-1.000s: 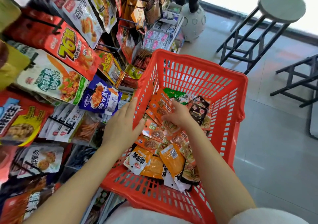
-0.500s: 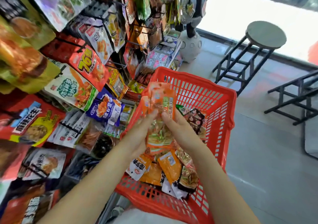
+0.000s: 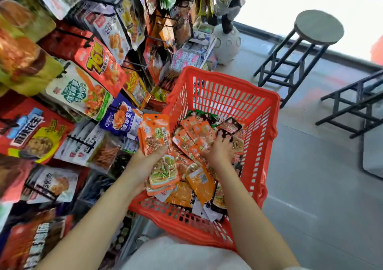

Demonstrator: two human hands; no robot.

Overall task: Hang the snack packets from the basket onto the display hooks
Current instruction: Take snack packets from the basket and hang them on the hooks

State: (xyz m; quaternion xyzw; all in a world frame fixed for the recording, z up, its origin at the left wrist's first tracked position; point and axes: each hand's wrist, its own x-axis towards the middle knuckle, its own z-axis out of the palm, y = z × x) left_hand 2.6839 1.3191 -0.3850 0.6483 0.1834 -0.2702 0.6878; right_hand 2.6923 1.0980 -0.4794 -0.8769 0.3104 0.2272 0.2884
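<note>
Left hand (image 3: 145,162): fingers curled round a small stack of orange packets (image 3: 158,145), thumb across the front, held upright over the near-left rim of the red basket (image 3: 228,95). Right hand (image 3: 217,151): palm down inside the basket, fingers spread and bent, tips pressing on the loose snack packets (image 3: 199,178) heaped beneath; whether it grips one cannot be told. Display hooks (image 3: 80,143): left of the left hand, hung with packets.

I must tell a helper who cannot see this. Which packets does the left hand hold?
Find the red basket. At its left rim, the left hand grips a small stack of orange packets. Unlike the loose packets inside, it is lifted and fanned.
</note>
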